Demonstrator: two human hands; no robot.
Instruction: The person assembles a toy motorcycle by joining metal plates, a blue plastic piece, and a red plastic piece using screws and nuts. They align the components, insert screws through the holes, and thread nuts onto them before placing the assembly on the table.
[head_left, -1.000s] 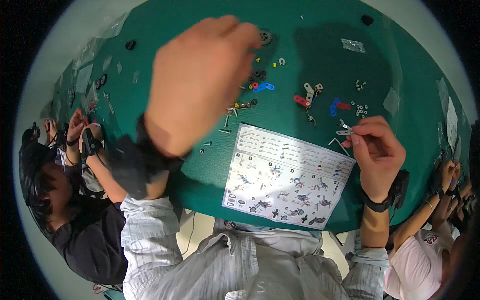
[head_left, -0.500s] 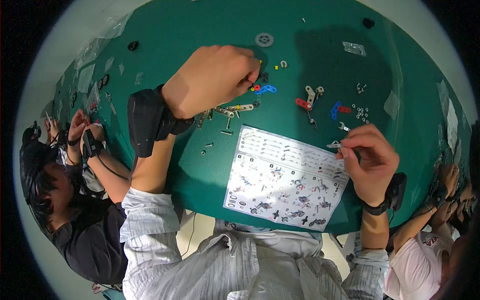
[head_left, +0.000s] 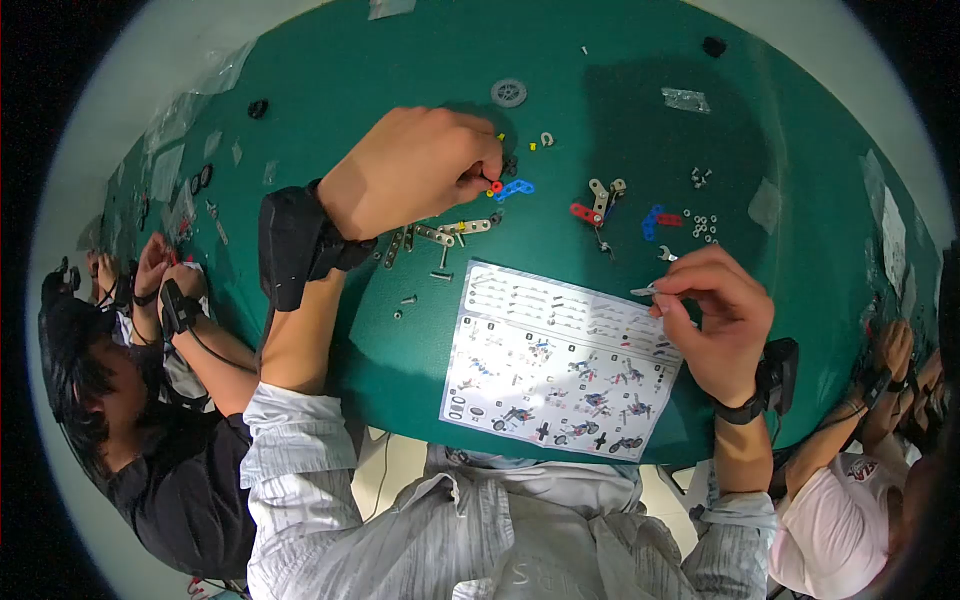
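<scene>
My left hand [head_left: 425, 170] is closed in a pinch over a group of small parts; whatever its fingertips hold is hidden. Right by them lie a small red part [head_left: 496, 187] and a blue angled bracket [head_left: 516, 189]. Below that hand are several perforated metal strips [head_left: 434, 235] and loose bolts [head_left: 442, 275]. Over the right side of a printed instruction sheet [head_left: 560, 350], my right hand [head_left: 718, 325] pinches a small silvery metal piece [head_left: 643, 292]. A small wrench [head_left: 667, 254] rests just above its fingers.
A partly joined assembly of metal strips and a red piece [head_left: 598, 205] sits right of centre, near a blue bracket [head_left: 652, 222] and several nuts [head_left: 703, 226]. A grey wheel [head_left: 509, 93] lies farther back. Other people's arms [head_left: 215, 335] are at left and right.
The view has shifted slightly, so the table's things appear farther left and lower. My left fingertips are a little closer to the red part. My right hand keeps its pinch on the metal piece.
</scene>
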